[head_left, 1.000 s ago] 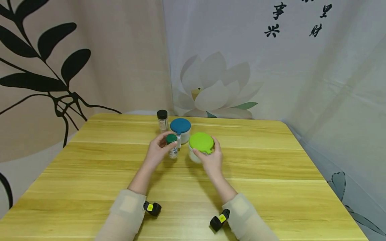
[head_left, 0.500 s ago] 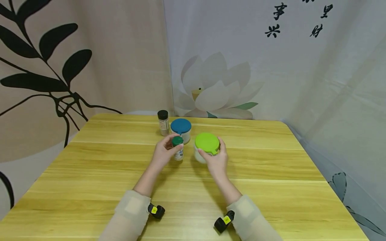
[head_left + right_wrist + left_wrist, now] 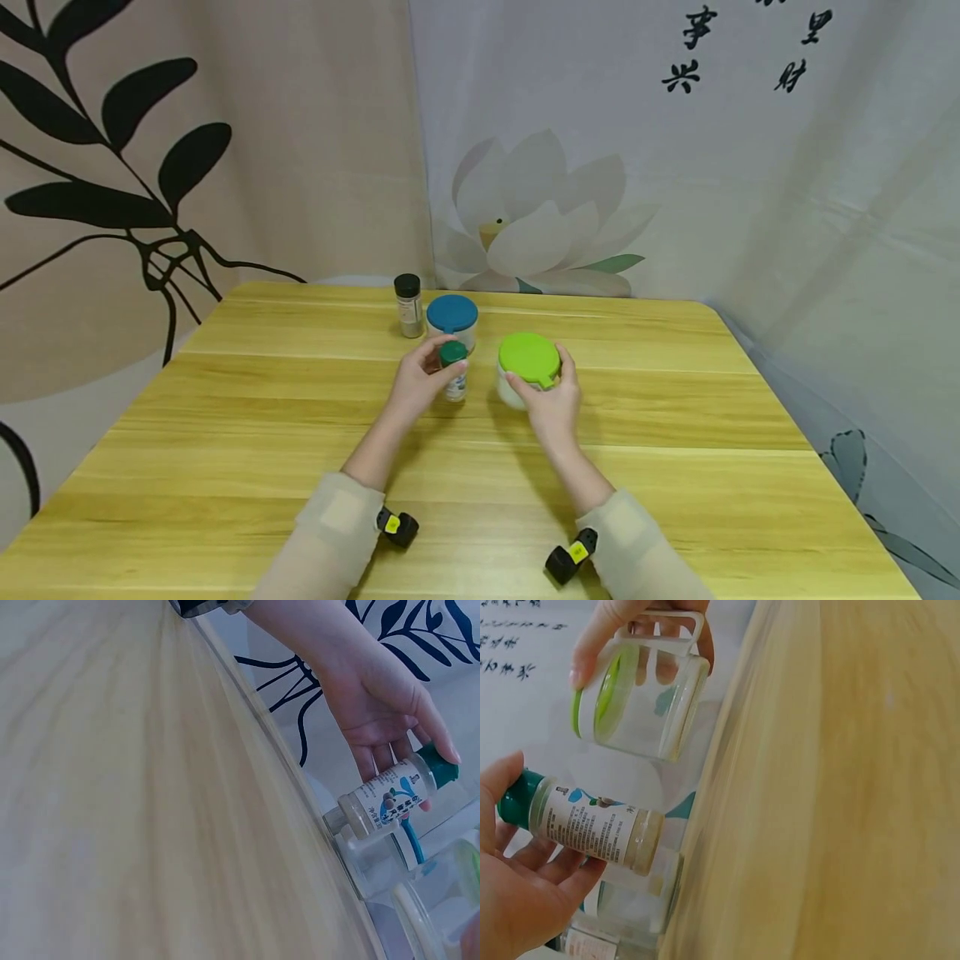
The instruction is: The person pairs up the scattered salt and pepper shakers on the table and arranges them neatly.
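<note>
My left hand [image 3: 420, 382] pinches a small seasoning bottle [image 3: 456, 387] with a dark green cap, thumb on the near side and fingers behind. Its printed label and pale brown contents show in the left wrist view [image 3: 585, 825]. To the right of it, my right hand [image 3: 553, 407] grips a clear jar [image 3: 529, 357] with a bright green lid and a side handle; the left wrist view shows several fingers around that handle. A gap separates bottle and jar. Behind the bottle stands a blue-lidded jar [image 3: 452, 312], partly hidden by my left fingers.
A black-capped seasoning bottle [image 3: 408, 307] stands upright at the back, left of the blue-lidded jar. All this is on a wooden table [image 3: 675, 467], whose far edge runs just behind these containers. Printed curtains [image 3: 322, 150] hang beyond it.
Both hands have moved to the right, carrying the green-capped bottle and the green-lidded jar away from the blue-lidded jar. The grips look the same. The two containers at the back have stayed put.
</note>
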Demonstrator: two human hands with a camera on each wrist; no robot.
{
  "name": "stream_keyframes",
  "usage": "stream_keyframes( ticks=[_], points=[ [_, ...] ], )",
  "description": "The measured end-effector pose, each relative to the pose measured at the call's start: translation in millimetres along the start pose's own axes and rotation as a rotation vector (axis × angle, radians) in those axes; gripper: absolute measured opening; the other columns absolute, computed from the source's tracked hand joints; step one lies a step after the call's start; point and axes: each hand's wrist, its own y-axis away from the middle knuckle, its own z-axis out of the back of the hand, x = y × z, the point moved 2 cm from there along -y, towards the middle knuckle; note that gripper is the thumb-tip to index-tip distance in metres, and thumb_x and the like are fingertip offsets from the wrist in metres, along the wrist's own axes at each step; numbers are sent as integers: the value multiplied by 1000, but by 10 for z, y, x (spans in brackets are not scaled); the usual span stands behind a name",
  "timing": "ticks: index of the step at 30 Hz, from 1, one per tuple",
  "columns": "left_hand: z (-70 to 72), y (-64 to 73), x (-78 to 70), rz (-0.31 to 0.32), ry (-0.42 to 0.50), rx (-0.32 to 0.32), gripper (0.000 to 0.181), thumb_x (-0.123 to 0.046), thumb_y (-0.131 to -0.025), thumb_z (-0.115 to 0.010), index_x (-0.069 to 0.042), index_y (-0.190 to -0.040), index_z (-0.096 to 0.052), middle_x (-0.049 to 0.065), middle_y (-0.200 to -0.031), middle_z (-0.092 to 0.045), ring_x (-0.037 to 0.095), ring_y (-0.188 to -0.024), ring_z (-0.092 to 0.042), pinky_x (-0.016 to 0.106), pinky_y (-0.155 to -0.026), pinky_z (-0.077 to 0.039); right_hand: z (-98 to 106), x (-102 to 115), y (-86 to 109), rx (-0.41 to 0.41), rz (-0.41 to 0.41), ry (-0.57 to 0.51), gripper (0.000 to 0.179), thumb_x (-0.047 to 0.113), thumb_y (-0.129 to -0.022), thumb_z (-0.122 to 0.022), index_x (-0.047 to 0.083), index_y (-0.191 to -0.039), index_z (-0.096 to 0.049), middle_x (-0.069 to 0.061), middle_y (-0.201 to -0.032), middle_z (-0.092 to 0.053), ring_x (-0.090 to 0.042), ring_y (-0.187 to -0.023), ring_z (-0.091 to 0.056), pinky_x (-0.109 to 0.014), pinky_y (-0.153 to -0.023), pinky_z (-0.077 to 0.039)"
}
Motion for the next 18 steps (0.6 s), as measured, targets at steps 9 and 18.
stream_keyframes(
  ticks=[9, 18],
  points=[
    [-98, -10, 6, -12, 25, 25, 40, -2, -87, -69, 3, -125, -58, 18, -112, -64, 15, -91, -59, 26, -80, -48, 82, -2, 3, -12, -18, 30, 89, 20, -72, -86, 3, -143, -37, -13, -137, -46, -26, -123, -44, -42, -104, -34],
    [-212, -144, 295, -19, 26, 25, 41, -9, -86, -72, -4, -125, -60, 14, -113, -65, 22, -95, -60, 30, -82, -48, 180, -19, -11, -42, -24, 42, 90, 20, -72, -86, 2, -144, -35, -14, -138, -44, -26, -124, -42, -41, -105, -33]
  ],
)
